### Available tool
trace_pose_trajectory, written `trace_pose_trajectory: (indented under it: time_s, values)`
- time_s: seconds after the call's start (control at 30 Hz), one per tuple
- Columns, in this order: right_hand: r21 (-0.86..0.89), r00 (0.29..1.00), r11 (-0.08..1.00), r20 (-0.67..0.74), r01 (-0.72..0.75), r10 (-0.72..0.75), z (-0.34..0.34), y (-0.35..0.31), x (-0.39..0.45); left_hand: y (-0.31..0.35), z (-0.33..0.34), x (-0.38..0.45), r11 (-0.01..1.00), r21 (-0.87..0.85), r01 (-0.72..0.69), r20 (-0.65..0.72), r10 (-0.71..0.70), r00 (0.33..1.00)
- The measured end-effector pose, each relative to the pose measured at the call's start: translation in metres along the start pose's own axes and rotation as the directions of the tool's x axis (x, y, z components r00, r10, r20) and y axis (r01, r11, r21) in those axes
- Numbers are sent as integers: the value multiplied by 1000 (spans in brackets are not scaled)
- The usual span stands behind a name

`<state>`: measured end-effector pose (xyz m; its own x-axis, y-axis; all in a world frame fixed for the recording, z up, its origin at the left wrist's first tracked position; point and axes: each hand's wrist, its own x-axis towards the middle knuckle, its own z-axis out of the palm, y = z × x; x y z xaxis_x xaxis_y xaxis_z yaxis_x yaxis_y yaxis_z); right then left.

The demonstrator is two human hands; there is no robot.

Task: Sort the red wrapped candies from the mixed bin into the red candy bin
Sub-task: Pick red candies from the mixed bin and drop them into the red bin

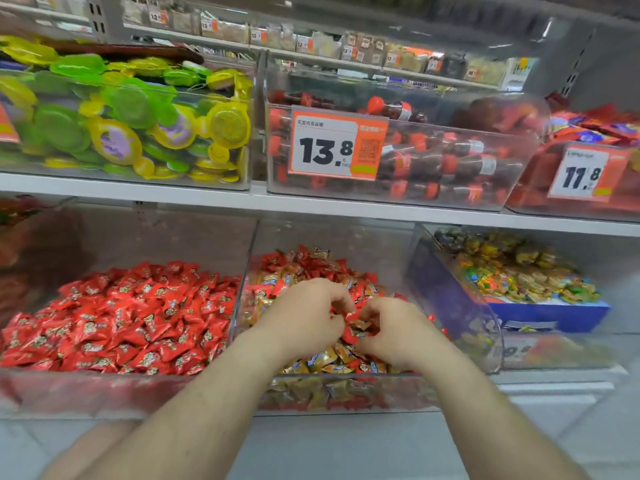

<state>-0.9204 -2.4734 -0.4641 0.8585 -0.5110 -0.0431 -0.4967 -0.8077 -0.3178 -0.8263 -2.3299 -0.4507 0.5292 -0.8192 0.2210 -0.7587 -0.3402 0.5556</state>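
Observation:
The mixed bin (346, 379) sits in the middle of the lower shelf, a clear box of gold and red wrapped candies. Both hands are inside it, close together. My left hand (304, 315) has its fingers curled down over red wrapped candies (350, 332) in the heap. My right hand (393, 329) is curled beside it, fingertips pinching at the same red candies. How much each hand holds is hidden by the fingers. The red candy bin (114, 386) stands directly left, filled with red wrapped candies.
To the right stands a clear bin (485, 323) with yellow-green sweets over a blue box. The upper shelf (207, 199) carries bins of green and yellow discs, cola-bottle sweets and red packs, with price tags 13.8 (336, 147) and 11.8 (578, 174).

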Motion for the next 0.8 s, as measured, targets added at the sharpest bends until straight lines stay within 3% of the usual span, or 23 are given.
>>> trace_pose_trajectory:
  time_s: [0.13, 0.2, 0.23, 0.27, 0.33, 0.4, 0.43, 0.5, 0.53, 0.57, 0.6, 0.63, 0.67, 0.7, 0.73, 0.8]
  values:
    - [134, 1000, 991, -2, 22, -22, -7, 14, -1, 0, 16, 15, 987, 155, -39, 65, 29, 997]
    - [324, 1000, 946, 0, -15, 16, -25, 23, -6, -1, 22, 19, 979, 190, -67, 108, 47, 993]
    - [487, 998, 872, -17, -45, 60, -34, 27, -9, -1, 25, 22, 974, 213, -74, 142, 44, 989]
    - [669, 993, 740, -21, -73, 117, -43, 30, -11, -1, 28, 24, 967, 244, -79, 176, 36, 984]
    - [932, 974, 327, 88, -154, 208, -52, 36, -11, 1, 32, 26, 950, 299, -90, 194, 32, 981]
    - [964, 948, -95, 263, -249, 179, -55, 38, -11, 3, 31, 28, 949, 304, -82, 149, 38, 988]
    - [932, 934, -222, 323, -286, 153, -55, 39, -10, 3, 29, 29, 957, 283, -69, 122, 36, 992]
    - [895, 914, -302, 381, -328, 140, -51, 39, -6, 1, 21, 30, 995, 89, 37, 46, -41, 998]
    - [897, 906, -286, 391, -336, 163, -47, 38, -3, 1, 16, 31, 985, -117, 125, -3, -126, 992]
    - [912, 901, -236, 383, -335, 201, -45, 35, 0, 1, 9, 30, 897, -384, 218, -28, -247, 969]
    - [940, 904, -119, 342, -321, 259, -41, 34, 4, 1, 4, 30, 700, -655, 285, 8, -371, 929]
    - [950, 912, 99, 250, -295, 325, -38, 34, 9, 1, -1, 29, 438, -846, 303, 89, -446, 891]
    - [883, 926, 390, 117, -262, 358, -34, 33, 13, 1, -5, 28, 206, -933, 296, 168, -478, 862]
    - [722, 945, 655, -2, -224, 326, -29, 32, 18, -1, -9, 27, 39, -959, 282, 227, -493, 840]
    - [527, 969, 829, -44, -186, 245, -23, 30, 22, -2, -11, 26, -74, -963, 260, 261, -501, 825]
    - [215, 990, 967, 46, -137, 130, -11, 24, 28, -7, -11, 25, -154, -961, 228, 275, -512, 814]
